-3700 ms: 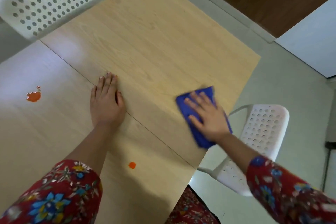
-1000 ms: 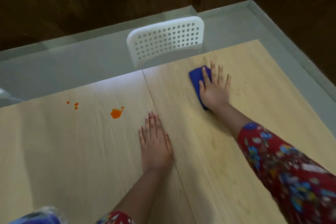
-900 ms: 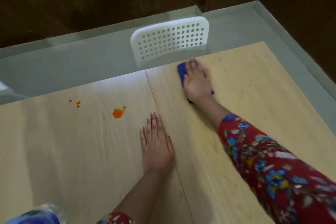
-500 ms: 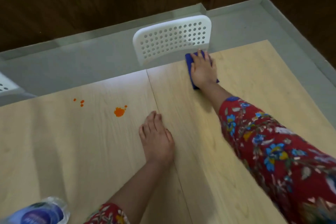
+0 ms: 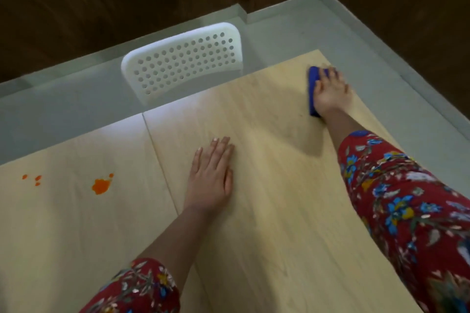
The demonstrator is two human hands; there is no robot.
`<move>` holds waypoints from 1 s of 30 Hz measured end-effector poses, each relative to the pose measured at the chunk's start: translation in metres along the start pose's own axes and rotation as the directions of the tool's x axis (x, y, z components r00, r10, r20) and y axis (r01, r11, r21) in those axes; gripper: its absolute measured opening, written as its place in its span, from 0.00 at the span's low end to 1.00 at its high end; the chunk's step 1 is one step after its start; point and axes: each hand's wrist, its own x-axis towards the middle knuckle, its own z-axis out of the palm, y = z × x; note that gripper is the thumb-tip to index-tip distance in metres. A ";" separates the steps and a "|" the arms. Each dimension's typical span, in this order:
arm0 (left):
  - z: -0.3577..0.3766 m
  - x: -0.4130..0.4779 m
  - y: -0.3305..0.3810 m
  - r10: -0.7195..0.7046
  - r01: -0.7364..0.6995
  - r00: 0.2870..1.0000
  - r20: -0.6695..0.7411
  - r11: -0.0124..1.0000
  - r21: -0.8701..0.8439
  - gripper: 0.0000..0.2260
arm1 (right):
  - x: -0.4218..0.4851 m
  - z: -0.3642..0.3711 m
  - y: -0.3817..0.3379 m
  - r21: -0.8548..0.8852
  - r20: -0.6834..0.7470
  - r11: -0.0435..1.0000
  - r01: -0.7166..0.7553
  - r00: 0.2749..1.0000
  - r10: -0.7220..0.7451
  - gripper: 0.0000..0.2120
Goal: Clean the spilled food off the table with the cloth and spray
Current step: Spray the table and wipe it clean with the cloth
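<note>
My right hand (image 5: 330,91) presses flat on a folded blue cloth (image 5: 312,91) near the far right corner of the light wooden table (image 5: 267,211); only the cloth's left edge shows beside the hand. My left hand (image 5: 211,178) lies flat and empty on the table's middle, just right of the seam between the two tabletops. An orange food spill (image 5: 101,185) sits on the left tabletop, with a few small orange drops (image 5: 34,179) further left. The spray bottle is out of view.
A white perforated chair (image 5: 183,63) stands behind the table's far edge. Grey floor surrounds the table, and dark wooden walls rise beyond it. The table's right edge runs close to my right arm.
My right hand has slid the blue cloth along the far edge to the right, toward the table's corner. My left hand stays flat in place. The spray bottle has left the view.
</note>
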 end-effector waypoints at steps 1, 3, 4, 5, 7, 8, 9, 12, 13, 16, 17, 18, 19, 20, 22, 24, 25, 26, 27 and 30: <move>0.001 0.001 0.001 -0.012 0.012 1.000 0.000 1.000 -0.009 0.25 | -0.002 -0.004 0.026 0.007 -0.002 0.995 -0.100 0.995 0.101 0.24; 0.001 0.001 0.001 -0.028 0.029 1.000 0.010 0.999 -0.018 0.25 | -0.012 -0.006 0.062 0.008 -0.005 0.967 -0.254 0.967 0.254 0.24; 0.001 0.002 0.002 -0.032 0.032 0.999 0.010 0.999 -0.018 0.25 | -0.016 -0.007 0.069 0.009 -0.003 0.955 -0.298 0.955 0.298 0.24; 0.002 0.002 0.002 -0.035 0.035 0.999 0.009 0.999 -0.021 0.25 | -0.017 -0.008 0.071 0.013 0.007 0.944 -0.329 0.944 0.329 0.25; 0.002 0.002 0.003 -0.051 0.051 0.999 0.002 0.998 -0.029 0.25 | -0.018 -0.010 0.062 0.023 0.028 0.932 -0.362 0.932 0.362 0.25; 0.002 0.002 0.004 -0.061 0.061 0.998 -0.005 0.997 -0.039 0.25 | -0.020 -0.009 0.052 0.020 0.027 0.934 -0.357 0.934 0.357 0.25; 0.002 0.003 0.004 -0.070 0.070 0.997 -0.012 0.996 -0.049 0.26 | -0.023 -0.007 0.038 0.015 0.022 0.945 -0.328 0.945 0.327 0.25; 0.002 0.002 0.003 -0.098 0.096 0.995 -0.029 0.993 -0.073 0.27 | -0.053 0.005 -0.035 0.009 0.006 1.000 0.007 1.000 -0.007 0.25; 0.002 0.002 0.003 -0.107 0.103 0.993 -0.042 0.991 -0.080 0.27 | -0.073 0.012 -0.064 0.010 0.025 0.984 0.175 0.984 -0.175 0.25; 0.000 0.000 0.002 -0.151 0.141 0.986 -0.074 0.982 -0.124 0.26 | -0.166 0.032 -0.125 0.014 0.098 0.796 0.605 0.791 -0.603 0.26; -0.001 0.000 0.001 -0.159 0.147 0.984 -0.085 0.980 -0.138 0.26 | -0.192 0.030 -0.123 0.043 0.126 0.745 0.665 0.737 -0.664 0.26; -0.002 0.000 0.001 -0.164 0.150 0.983 -0.086 0.978 -0.146 0.25 | -0.205 0.031 -0.106 0.070 0.144 0.711 0.700 0.698 -0.702 0.25; -0.003 0.000 0.001 -0.158 0.145 0.984 -0.080 0.979 -0.142 0.26 | -0.206 0.029 -0.081 0.060 0.149 0.698 0.714 0.685 -0.713 0.25; -0.003 0.000 0.002 -0.140 0.131 0.988 -0.070 0.983 -0.132 0.26 | -0.196 0.026 -0.049 0.018 0.129 0.730 0.683 0.723 -0.679 0.25; -0.003 0.001 0.004 -0.099 0.094 0.994 -0.050 0.990 -0.101 0.26 | -0.154 0.014 0.024 -0.042 0.046 0.910 0.412 0.911 -0.410 0.27; -0.003 0.002 0.004 -0.053 0.050 0.998 -0.034 0.995 -0.084 0.26 | -0.117 -0.004 0.082 -0.058 0.005 0.998 -0.010 1.000 0.011 0.27; -0.001 0.002 0.004 -0.039 0.036 0.999 -0.029 0.996 -0.082 0.26 | -0.106 -0.012 0.092 -0.059 -0.005 0.986 -0.155 0.988 0.155 0.26; -0.001 0.003 0.003 -0.029 0.027 0.999 -0.024 0.997 -0.076 0.26 | -0.100 -0.016 0.085 -0.055 -0.017 0.973 -0.223 0.975 0.222 0.25; 0.000 0.003 0.003 -0.023 0.022 1.000 -0.016 0.997 -0.071 0.26 | -0.100 -0.016 0.067 -0.046 -0.037 0.975 -0.217 0.976 0.215 0.25; 0.000 0.002 0.003 -0.018 0.017 1.000 -0.008 0.997 -0.080 0.26 | -0.131 0.003 -0.018 -0.013 0.018 0.994 0.108 0.994 -0.108 0.25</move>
